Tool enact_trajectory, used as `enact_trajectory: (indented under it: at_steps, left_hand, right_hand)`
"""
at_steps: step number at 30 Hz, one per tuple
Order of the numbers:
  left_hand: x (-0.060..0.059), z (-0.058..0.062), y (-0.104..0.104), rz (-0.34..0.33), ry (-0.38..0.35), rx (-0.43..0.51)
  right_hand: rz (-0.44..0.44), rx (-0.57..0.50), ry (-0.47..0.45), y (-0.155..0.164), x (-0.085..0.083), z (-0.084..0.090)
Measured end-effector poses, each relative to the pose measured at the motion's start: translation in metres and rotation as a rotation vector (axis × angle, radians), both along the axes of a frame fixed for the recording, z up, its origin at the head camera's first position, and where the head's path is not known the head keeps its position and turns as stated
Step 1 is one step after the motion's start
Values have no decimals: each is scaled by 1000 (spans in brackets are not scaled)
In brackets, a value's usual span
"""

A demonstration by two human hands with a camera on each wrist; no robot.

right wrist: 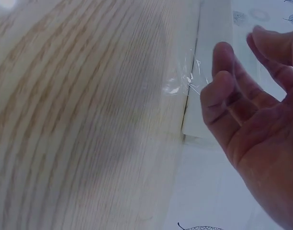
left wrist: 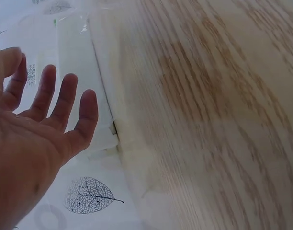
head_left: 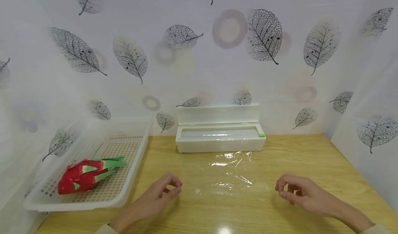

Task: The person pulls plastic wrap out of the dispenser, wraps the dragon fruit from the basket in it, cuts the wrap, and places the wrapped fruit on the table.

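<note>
A sheet of clear cling film point(head_left: 230, 178) stretches from a white dispenser box point(head_left: 220, 145) toward the person, its glints showing over the wooden table. At its near left corner, the left hand point(head_left: 157, 197) pinches the film's edge between thumb and index finger. The other left fingers point(left wrist: 65, 100) spread loosely in the left wrist view. Opposite, the right hand point(head_left: 303, 194) pinches the near right corner, its remaining fingers point(right wrist: 218, 93) loosely bent. The box's lid point(head_left: 219, 115) stands raised, with the film roll point(head_left: 217, 133) visible inside.
On the left stands a white plastic basket point(head_left: 129, 182) holding a red dragon fruit point(head_left: 84, 177) with green scales. A leaf-patterned white sheet point(head_left: 199, 71) covers the wall behind the wooden table point(head_left: 317, 158). A green slider point(head_left: 261, 135) sits at the box's right end.
</note>
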State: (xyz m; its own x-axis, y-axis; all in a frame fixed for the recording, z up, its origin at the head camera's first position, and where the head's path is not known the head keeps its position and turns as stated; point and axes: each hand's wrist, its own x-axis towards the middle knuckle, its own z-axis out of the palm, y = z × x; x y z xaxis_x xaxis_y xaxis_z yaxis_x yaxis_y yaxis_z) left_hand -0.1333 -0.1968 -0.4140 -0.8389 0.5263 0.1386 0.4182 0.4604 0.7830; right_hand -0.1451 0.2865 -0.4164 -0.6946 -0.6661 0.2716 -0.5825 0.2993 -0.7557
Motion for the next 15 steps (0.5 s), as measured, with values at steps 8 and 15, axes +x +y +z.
enact_trajectory:
  at_steps: [8,15]
  left_hand:
    - [5,0,-5,-86,-16,-122]
    - [10,0,-7,-159,28,-263]
  right_hand:
    - [140,66,17,2,1,-9]
    - [127,166,67,0,7,-13]
